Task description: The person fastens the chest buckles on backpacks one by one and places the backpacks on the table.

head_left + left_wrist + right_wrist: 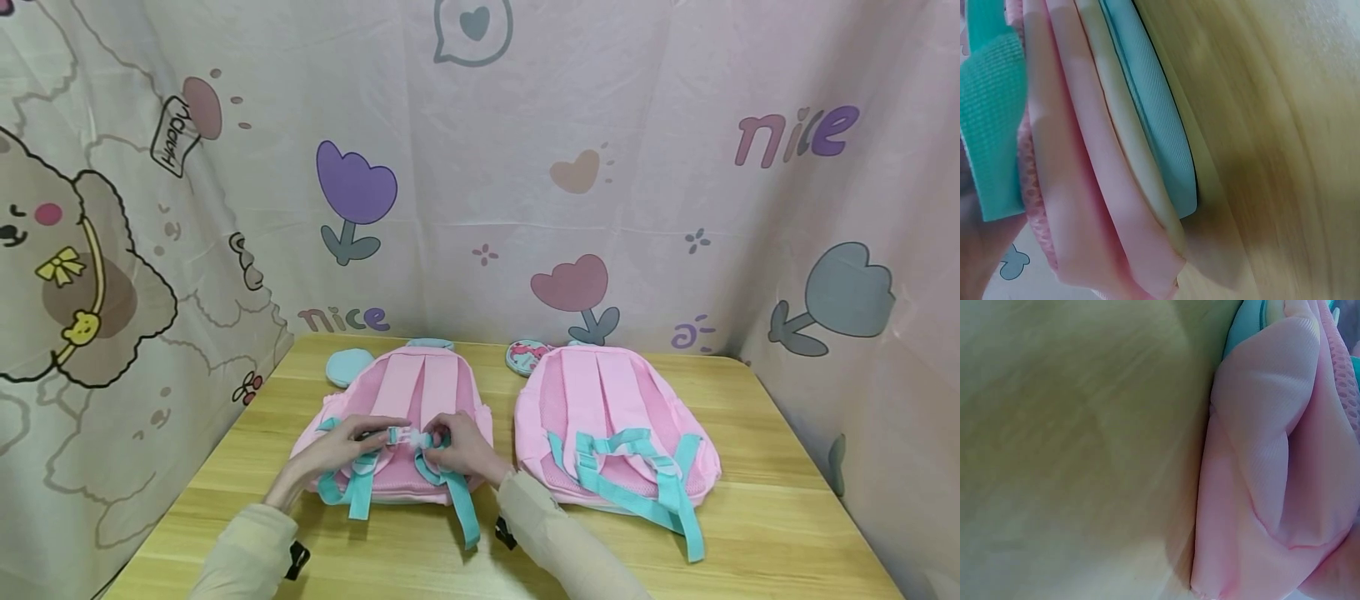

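A pink backpack [397, 375] lies on the table with its straps facing up. Over its middle is a clear plastic buckle [408, 436] on turquoise webbing. My left hand [341, 444] pinches the buckle's left end, and my right hand [463, 447] pinches the webbing at its right end. Whether the two halves are locked together cannot be made out. Loose turquoise strap ends [361, 493] hang below the hands. In the left wrist view, turquoise webbing [994, 119] crosses in front of the bag's side. The right wrist view shows the bag's pink side pocket [1266, 400].
A second pink backpack [600, 392] lies to the right, its turquoise strap [630, 500] looped across it. Round pouches, one pale blue [349, 367] and one patterned [527, 357], sit behind the bags. The wooden table [765, 500] meets a printed curtain [480, 183].
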A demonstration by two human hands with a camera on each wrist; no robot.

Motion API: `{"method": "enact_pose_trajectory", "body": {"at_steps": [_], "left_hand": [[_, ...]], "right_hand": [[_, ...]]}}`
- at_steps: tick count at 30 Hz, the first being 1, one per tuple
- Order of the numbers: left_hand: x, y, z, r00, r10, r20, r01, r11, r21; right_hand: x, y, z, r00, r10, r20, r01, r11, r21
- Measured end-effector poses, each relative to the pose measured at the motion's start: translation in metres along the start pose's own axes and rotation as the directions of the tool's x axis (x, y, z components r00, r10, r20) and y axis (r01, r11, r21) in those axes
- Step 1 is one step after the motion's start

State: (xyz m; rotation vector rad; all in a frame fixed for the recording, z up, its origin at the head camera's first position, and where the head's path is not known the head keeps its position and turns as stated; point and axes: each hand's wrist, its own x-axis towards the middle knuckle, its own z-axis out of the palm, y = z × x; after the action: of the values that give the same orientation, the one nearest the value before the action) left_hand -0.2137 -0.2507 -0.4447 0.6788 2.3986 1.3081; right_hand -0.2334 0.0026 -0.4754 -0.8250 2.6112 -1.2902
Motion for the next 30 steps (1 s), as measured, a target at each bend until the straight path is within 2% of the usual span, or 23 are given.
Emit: {"method": "enact_pose_trajectory", "body": {"at_steps": [6,10,15,23,30], "left_hand": [[0.0,-0.0006,0.0001,1.0,0.003,0.015,-0.003,1.0,0.001],[0.0004,0.0012,0.0005,1.0,-0.013,0.022,0.012,0.999,0.034],[0.0017,0.0035,0.0009,0.999,-0.019,0.033,0.018,0.999,0.028],[0.0033,0.0051,0.0037,0.999,-0.023,0.025,0.022,0.999,0.037],[0.0051,0.0026,0.0047,1.0,-0.011,0.004,0.011,0.997,0.071]], "right_hand": [[0.0011,0.0022,0.0017,1.0,-0.001,-0.004,0.001,0.999,-0.036],[0.0014,0.0024,0.0018,1.0,-0.004,-0.002,0.004,1.0,-0.027],[0.0019,0.0028,0.0016,1.0,-0.001,0.004,0.001,1.0,-0.008],[0.0,0.0015,0.0002,1.0,0.008,-0.001,-0.008,1.0,-0.011],[-0.0009,0.0031,0.0011,0.999,-0.031,-0.027,0.032,0.999,0.027]]}}
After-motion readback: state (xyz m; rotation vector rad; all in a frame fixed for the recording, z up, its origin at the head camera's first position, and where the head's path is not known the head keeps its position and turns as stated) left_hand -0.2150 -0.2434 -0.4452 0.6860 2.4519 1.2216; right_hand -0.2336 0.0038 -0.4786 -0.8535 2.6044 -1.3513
